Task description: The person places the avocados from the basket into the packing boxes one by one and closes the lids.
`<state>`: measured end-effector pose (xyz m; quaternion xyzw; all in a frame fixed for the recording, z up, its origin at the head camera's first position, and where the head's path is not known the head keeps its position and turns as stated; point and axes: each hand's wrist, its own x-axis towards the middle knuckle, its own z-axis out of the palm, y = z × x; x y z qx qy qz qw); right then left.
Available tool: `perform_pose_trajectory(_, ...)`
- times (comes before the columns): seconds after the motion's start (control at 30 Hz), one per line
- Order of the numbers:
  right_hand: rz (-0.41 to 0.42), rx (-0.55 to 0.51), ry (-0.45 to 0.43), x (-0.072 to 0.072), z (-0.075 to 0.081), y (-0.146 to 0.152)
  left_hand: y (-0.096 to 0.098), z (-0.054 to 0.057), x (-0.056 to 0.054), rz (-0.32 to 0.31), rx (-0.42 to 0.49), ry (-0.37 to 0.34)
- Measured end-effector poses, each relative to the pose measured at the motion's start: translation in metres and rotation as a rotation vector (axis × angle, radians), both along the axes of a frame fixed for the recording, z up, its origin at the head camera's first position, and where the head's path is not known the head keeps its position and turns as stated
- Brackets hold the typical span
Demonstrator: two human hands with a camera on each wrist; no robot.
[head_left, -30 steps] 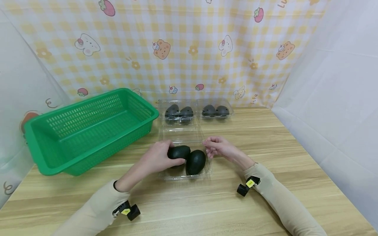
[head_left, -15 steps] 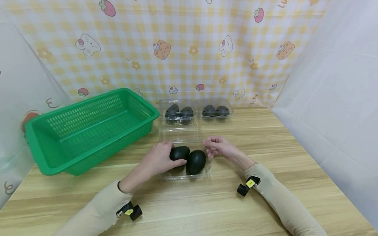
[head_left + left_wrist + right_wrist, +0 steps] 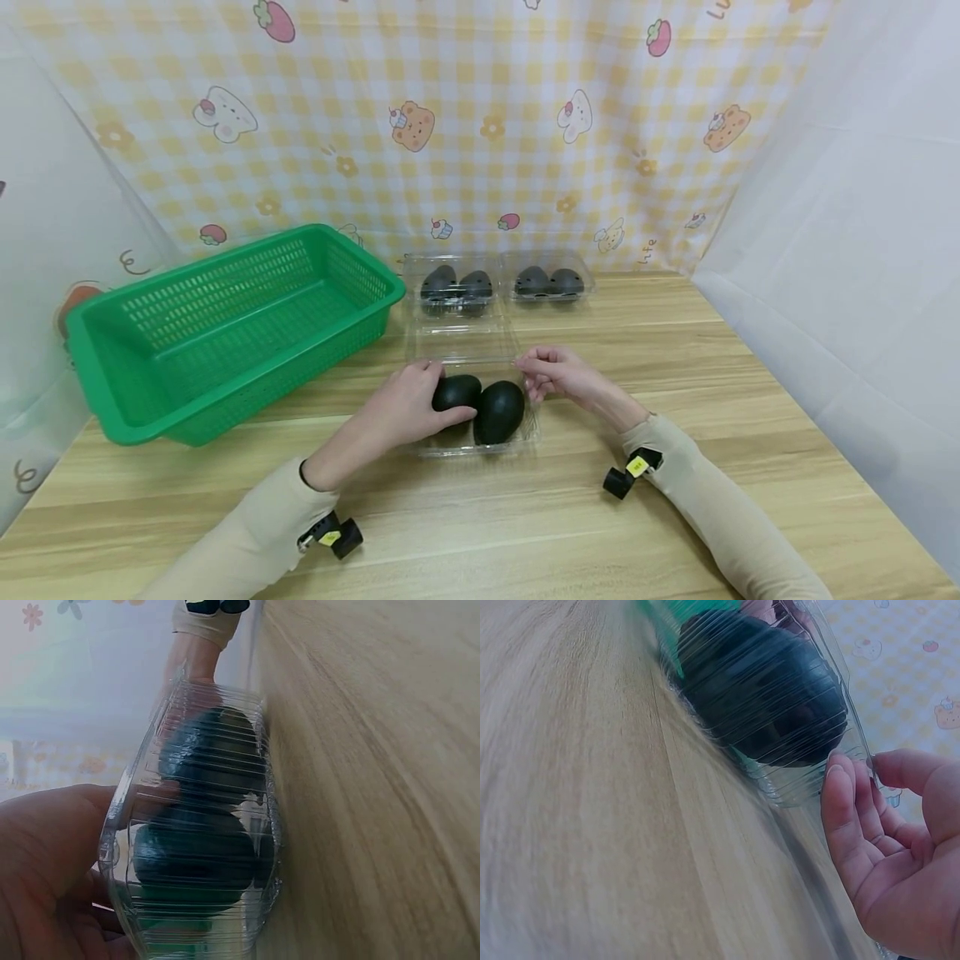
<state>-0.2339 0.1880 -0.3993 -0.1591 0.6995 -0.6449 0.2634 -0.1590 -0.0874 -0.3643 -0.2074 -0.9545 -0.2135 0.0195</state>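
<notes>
Two dark avocados lie side by side in the base of an open clear plastic clamshell box [image 3: 480,451], its lid [image 3: 459,343] folded back behind it. My left hand [image 3: 401,406] grips the left avocado [image 3: 461,393], thumb along its near side and fingers over its far side. Close against it sits the right avocado [image 3: 499,413]. At the box's right edge, my right hand [image 3: 561,377] pinches the plastic rim between thumb and fingers. The right wrist view shows that hand [image 3: 900,847] at the rim beside an avocado [image 3: 761,690].
A green plastic basket [image 3: 225,387] stands at the left. Behind the open box are two lidded clear boxes, the left one [image 3: 453,292] and the right one [image 3: 547,279], each with two avocados inside. A yellow checked curtain [image 3: 487,167] hangs behind the wooden table [image 3: 562,533].
My left hand has shifted slightly to the right with the left avocado, which now sits a little lower and closer to the other one. My right hand has stayed at the rim.
</notes>
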Motion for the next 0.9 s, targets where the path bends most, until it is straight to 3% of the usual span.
perform_pose_trajectory(0.9,0.010,0.128,0.156,-0.001,0.004,0.005,-0.010,0.012,-0.001,-0.134,0.100,-0.020)
